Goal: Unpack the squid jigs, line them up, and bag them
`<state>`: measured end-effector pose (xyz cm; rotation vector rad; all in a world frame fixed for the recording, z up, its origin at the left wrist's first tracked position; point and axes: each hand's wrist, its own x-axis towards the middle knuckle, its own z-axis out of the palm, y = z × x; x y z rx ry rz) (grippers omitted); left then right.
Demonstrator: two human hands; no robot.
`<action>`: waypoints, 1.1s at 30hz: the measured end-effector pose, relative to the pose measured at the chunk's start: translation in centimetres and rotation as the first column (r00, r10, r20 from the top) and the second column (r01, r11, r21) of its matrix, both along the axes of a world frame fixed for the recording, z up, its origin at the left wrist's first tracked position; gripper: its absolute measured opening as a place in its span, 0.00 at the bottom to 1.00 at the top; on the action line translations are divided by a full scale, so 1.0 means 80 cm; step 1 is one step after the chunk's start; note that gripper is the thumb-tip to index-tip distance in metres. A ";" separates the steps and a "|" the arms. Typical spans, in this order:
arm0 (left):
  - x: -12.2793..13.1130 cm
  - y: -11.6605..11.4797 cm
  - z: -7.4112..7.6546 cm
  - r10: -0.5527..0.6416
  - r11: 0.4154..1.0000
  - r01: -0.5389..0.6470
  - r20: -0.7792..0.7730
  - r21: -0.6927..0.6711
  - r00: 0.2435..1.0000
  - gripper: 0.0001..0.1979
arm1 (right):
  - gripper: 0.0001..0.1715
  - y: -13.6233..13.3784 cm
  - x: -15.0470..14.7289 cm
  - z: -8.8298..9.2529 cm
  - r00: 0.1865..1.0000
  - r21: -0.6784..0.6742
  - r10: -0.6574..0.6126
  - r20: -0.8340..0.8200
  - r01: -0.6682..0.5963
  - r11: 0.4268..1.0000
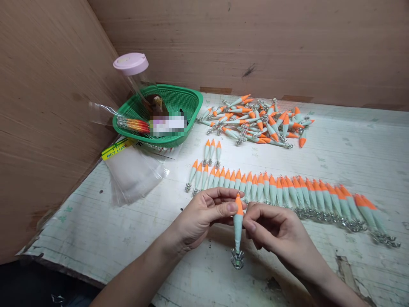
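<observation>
Both hands hold one squid jig lure [238, 228], pale green with an orange tip and a metal hook crown hanging down. My left hand [201, 217] pinches its orange tip between thumb and fingers. My right hand [275, 232] grips the pale body from the right. Just beyond the hands a long row of the same lures [287, 192] lies side by side on the table. Three more lures [211, 152] lie above the row's left end. A loose pile of lures [258, 121] sits farther back.
A green plastic basket [188, 100] stands at the back left, holding packed lures and a clear bottle with a pink lid [131, 64]. A stack of clear plastic bags [134, 172] with a yellow label lies in front of it. Wooden walls close off the left and back.
</observation>
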<state>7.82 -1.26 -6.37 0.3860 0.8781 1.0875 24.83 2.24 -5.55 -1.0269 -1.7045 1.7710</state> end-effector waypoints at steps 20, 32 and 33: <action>0.001 0.000 -0.004 -0.015 0.999 0.018 -0.095 0.028 0.995 0.11 | 0.20 0.000 -0.001 -0.008 0.995 -0.097 0.045 0.085 -0.037 0.995; 0.004 -0.001 -0.007 -0.018 0.999 0.024 -0.154 0.039 0.988 0.13 | 0.23 0.002 0.001 -0.007 0.986 0.114 0.080 0.145 -0.097 0.989; 0.005 -0.001 -0.008 -0.020 0.999 0.027 -0.156 0.041 0.987 0.13 | 0.23 0.002 0.001 -0.007 0.987 0.116 0.083 0.138 -0.100 0.988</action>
